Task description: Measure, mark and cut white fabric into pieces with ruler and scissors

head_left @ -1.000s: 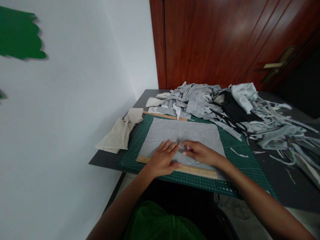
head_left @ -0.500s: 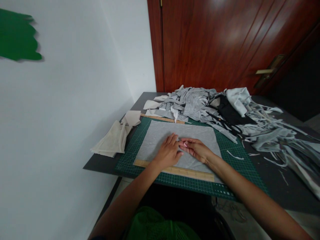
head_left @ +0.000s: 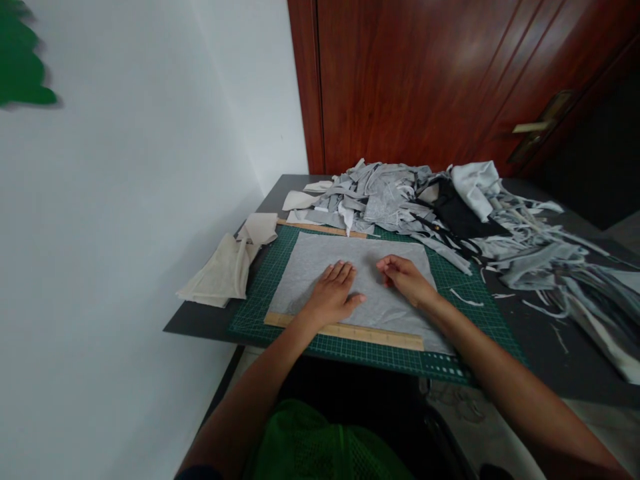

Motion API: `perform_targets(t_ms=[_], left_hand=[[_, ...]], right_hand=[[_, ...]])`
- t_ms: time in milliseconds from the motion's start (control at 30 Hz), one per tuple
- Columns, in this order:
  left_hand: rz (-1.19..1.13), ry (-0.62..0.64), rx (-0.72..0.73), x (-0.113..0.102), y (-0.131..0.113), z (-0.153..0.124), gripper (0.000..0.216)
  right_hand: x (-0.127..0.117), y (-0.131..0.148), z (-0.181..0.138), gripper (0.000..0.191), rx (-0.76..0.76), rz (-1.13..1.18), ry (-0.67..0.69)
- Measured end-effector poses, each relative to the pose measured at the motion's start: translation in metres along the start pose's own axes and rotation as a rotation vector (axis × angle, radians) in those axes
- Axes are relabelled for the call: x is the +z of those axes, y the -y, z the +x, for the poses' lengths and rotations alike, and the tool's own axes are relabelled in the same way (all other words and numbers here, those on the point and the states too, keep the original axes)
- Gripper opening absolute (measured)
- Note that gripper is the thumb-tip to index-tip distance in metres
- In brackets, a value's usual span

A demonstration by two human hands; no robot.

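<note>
A grey piece of fabric [head_left: 310, 267] lies spread over the green cutting mat [head_left: 455, 283], slightly wrinkled near its lower right. My left hand [head_left: 333, 295] rests flat on it, fingers stretched out and thumb apart. Just above the fabric, to the right, is my right hand [head_left: 406, 279], its fingers curled and drawn together; whatever may be between the fingertips is too small to make out. A wooden ruler [head_left: 373, 335] lies along the fabric's near edge, partly behind my left forearm.
Behind the mat is a heap of grey fabric scraps [head_left: 385, 193], with black scissors [head_left: 445, 235] and black cloth [head_left: 463, 215]. Another wooden ruler [head_left: 325, 229] lies at the mat's far edge. Cream fabric [head_left: 220, 272] sits at the left by the wall. Strips [head_left: 545, 267] cover the right side.
My right hand has moved right and slightly up, away from my left hand, and its fingers are more curled. My left hand stays flat on the fabric. The view has shifted slightly.
</note>
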State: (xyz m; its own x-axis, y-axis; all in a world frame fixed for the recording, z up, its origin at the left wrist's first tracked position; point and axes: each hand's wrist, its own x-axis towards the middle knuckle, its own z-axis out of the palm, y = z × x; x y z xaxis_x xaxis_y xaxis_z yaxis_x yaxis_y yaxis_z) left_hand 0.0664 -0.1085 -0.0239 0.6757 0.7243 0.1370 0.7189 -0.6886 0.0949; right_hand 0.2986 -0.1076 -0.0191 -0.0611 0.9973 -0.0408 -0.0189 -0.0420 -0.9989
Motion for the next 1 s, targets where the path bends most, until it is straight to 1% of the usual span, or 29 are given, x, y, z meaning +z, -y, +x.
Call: perform_targets(t_ms=[33, 133, 167, 200, 267, 333, 400, 500, 567, 633, 700, 767, 833, 900, 1000], left_hand=[[-0.004, 0.005, 0.004, -0.001, 0.001, 0.001, 0.070], [-0.025, 0.065, 0.024, -0.003, 0.006, 0.003, 0.064], [-0.037, 0.092, 0.027, -0.004, 0.007, 0.004, 0.062], [-0.049, 0.113, 0.027, -0.004, 0.009, 0.005, 0.060], [-0.067, 0.126, 0.025, -0.003, 0.011, 0.005, 0.057], [-0.075, 0.109, 0.029, -0.002, 0.013, 0.004, 0.056], [-0.090, 0.097, 0.045, -0.003, 0.016, 0.003, 0.056], [-0.148, 0.109, 0.067, -0.007, 0.020, 0.000, 0.052], [-0.174, 0.120, 0.065, -0.012, 0.020, -0.001, 0.049], [-0.171, 0.114, 0.047, -0.014, 0.018, -0.003, 0.048], [-0.144, 0.097, 0.022, -0.013, 0.012, -0.005, 0.048], [-0.105, 0.070, -0.018, -0.010, 0.004, -0.008, 0.046], [-0.064, 0.034, -0.070, -0.007, -0.006, -0.010, 0.044], [-0.035, 0.009, -0.094, -0.009, -0.015, -0.012, 0.040], [-0.054, 0.016, -0.046, -0.023, -0.017, -0.012, 0.030]], right_hand=[[0.002, 0.004, -0.005, 0.025, -0.035, -0.085, 0.078], [0.016, 0.014, -0.023, 0.040, -0.210, -0.463, 0.430], [0.022, 0.016, -0.030, 0.045, -0.276, -0.606, 0.510], [0.028, 0.018, -0.035, 0.049, -0.332, -0.740, 0.542], [0.036, 0.018, -0.043, 0.054, -0.410, -0.954, 0.546], [0.039, 0.018, -0.046, 0.054, -0.424, -1.050, 0.542], [0.036, 0.019, -0.047, 0.050, -0.400, -1.072, 0.567], [0.022, 0.024, -0.046, 0.037, -0.312, -1.137, 0.547], [0.014, 0.029, -0.047, 0.033, -0.276, -1.157, 0.536], [0.012, 0.034, -0.049, 0.040, -0.283, -1.138, 0.543], [0.017, 0.037, -0.053, 0.049, -0.313, -1.135, 0.569], [0.027, 0.038, -0.058, 0.051, -0.337, -1.162, 0.589], [0.036, 0.037, -0.062, 0.046, -0.345, -1.173, 0.586], [0.041, 0.035, -0.064, 0.039, -0.334, -1.156, 0.566], [0.035, 0.032, -0.062, 0.027, -0.295, -1.134, 0.544]])
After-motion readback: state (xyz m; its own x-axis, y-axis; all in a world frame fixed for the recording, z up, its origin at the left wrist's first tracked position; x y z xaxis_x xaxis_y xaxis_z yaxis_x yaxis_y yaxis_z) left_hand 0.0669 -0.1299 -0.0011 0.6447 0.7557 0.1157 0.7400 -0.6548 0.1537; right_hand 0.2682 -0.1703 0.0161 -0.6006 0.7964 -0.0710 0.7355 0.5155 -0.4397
